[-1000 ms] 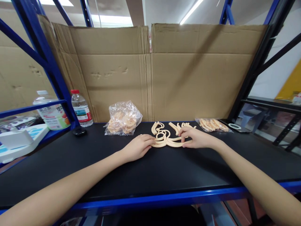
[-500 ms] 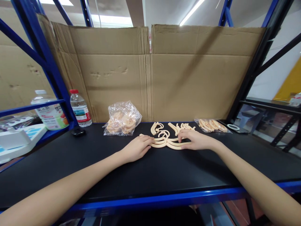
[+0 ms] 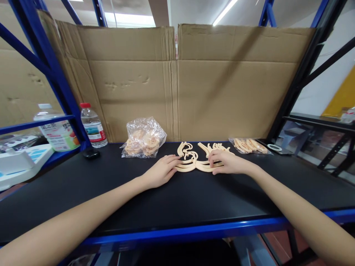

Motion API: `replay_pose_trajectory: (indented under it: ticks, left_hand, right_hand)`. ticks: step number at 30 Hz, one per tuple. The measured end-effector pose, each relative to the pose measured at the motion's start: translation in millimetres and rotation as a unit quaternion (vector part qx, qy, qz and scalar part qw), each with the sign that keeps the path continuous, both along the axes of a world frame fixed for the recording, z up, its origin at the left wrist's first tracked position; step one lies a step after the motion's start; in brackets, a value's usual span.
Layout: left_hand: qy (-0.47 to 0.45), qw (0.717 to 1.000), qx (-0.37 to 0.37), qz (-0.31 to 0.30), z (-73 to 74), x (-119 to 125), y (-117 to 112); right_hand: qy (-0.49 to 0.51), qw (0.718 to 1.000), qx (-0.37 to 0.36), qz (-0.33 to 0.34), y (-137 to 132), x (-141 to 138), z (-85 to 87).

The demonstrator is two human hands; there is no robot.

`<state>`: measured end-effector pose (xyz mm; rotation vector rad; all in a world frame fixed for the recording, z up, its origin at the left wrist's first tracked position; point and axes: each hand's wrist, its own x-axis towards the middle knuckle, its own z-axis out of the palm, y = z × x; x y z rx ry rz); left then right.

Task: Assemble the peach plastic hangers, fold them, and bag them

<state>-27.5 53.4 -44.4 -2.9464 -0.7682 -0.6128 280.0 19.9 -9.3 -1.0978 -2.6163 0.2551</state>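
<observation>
In the head view, an ornament of pale cream curved strips point(image 3: 186, 167) lies on the black tabletop, with two bundles meeting at a middle joint and a curl point(image 3: 190, 155) above it. My left hand point(image 3: 162, 170) rests at its left end, fingers stretched out and touching the strips. At the right end, my right hand point(image 3: 226, 162) has its fingers bent over the strips and the thumb on the near side. Its palm hides the strips' right ends. Just behind lie a smaller scrolled piece point(image 3: 181, 149) and several short curved pieces point(image 3: 203, 148).
A clear bag of cream pieces point(image 3: 144, 138) stands back left, and a flat bag point(image 3: 249, 145) lies back right beside a white ring point(image 3: 274, 147). A red-capped bottle point(image 3: 93, 127) and a black mouse point(image 3: 91, 154) are at left. Cardboard point(image 3: 133, 85) walls the back.
Both hands stay at the two ends of the ornament, with only slight finger shifts. The whole view has moved a little.
</observation>
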Motion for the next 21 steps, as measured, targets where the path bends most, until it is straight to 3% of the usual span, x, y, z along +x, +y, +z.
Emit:
replay_pose_trajectory:
  ticks: [5, 21]
  left_hand:
    - [-0.002, 1.0, -0.006, -0.013, 0.9, 1.2, 1.9]
    - [-0.01, 0.999, -0.018, 0.03, 0.9, -0.7, 10.2]
  right_hand:
    - [0.013, 0.999, -0.009, -0.035, 2.1, -0.6, -4.8]
    - [0.04, 0.998, 0.051, -0.008, 19.2, -4.7, -22.5]
